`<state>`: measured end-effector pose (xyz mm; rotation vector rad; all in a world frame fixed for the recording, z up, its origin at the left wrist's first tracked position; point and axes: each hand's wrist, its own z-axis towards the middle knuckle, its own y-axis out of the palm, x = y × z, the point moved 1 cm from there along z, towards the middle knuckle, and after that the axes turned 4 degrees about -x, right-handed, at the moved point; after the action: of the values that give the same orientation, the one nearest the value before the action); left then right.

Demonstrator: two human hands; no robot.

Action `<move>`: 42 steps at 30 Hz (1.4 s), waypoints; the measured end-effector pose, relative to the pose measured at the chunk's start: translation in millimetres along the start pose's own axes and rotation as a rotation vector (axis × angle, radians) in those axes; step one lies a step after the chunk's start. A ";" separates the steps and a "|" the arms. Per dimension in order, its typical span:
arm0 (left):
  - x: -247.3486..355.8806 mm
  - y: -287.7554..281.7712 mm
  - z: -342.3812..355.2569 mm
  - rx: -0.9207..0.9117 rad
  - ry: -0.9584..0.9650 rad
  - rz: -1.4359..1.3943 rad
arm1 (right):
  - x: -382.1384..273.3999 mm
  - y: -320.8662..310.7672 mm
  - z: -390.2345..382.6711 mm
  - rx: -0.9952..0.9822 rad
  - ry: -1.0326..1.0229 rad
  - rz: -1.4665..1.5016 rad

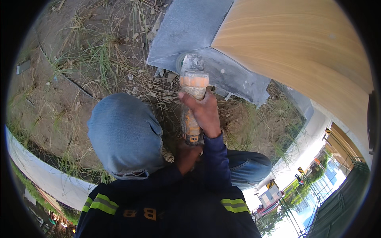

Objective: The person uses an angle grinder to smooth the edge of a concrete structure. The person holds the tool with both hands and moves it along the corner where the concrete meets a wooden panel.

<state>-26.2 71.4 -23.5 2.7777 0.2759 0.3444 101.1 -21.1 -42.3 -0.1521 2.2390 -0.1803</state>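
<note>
Long-bodied cylindrical grinder (pixel 194 84) extends forward between bent denim-clad left knee (pixel 123 133) and folded denim-clad right leg (pixel 248 166), its head at the flat angular slab (pixel 186 27), wood-grained curved panel (pixel 289 35) farther right, grassy soil (pixel 47 87) left.

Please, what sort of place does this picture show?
Probably an outdoor construction site: there is a dusty power tool at a grey slab, bare soil with grass tufts, and, at lower right, dark green sheeting with scaffold-like poles.

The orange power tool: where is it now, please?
In the head view, just above centre: the orange power tool is in the right hand, with the left hand at its rear and its front at the grey slabs.
</note>
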 end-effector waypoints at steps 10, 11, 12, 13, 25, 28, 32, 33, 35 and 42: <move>13.2 6.3 3.8 -0.043 -0.066 0.092 | 2.6 -14.0 4.6 0.066 0.043 0.011; 11.1 5.9 4.8 -0.032 -0.024 0.075 | 0.2 -13.0 4.4 0.055 0.049 0.022; 7.6 5.7 7.3 -0.021 0.018 0.058 | -1.1 -12.3 4.1 0.046 0.056 0.032; 5.7 5.5 8.5 -0.010 0.060 0.041 | -0.8 -12.7 3.8 0.050 0.054 0.036; 4.1 7.0 20.9 -0.074 0.029 0.085 | -1.1 -24.3 9.7 0.081 0.050 0.051; 7.1 8.1 19.8 -0.059 0.067 0.051 | -2.4 -23.6 9.0 0.085 0.054 0.047; 10.8 7.0 11.0 -0.027 -0.002 0.068 | 0.0 -19.1 6.2 0.092 0.032 0.060; 12.9 3.7 11.1 -0.048 0.006 0.085 | 2.0 -16.8 5.7 0.087 0.027 0.074; 12.0 0.5 11.9 -0.067 0.017 0.112 | 1.1 -20.4 7.1 0.076 0.048 0.078; -0.3 -7.0 6.0 -0.028 0.028 0.082 | -3.6 -1.1 0.6 0.009 0.085 0.023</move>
<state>-26.0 76.0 -31.5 2.7640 0.1629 0.4048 103.9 -21.7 -39.7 -0.1158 2.3228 -0.1875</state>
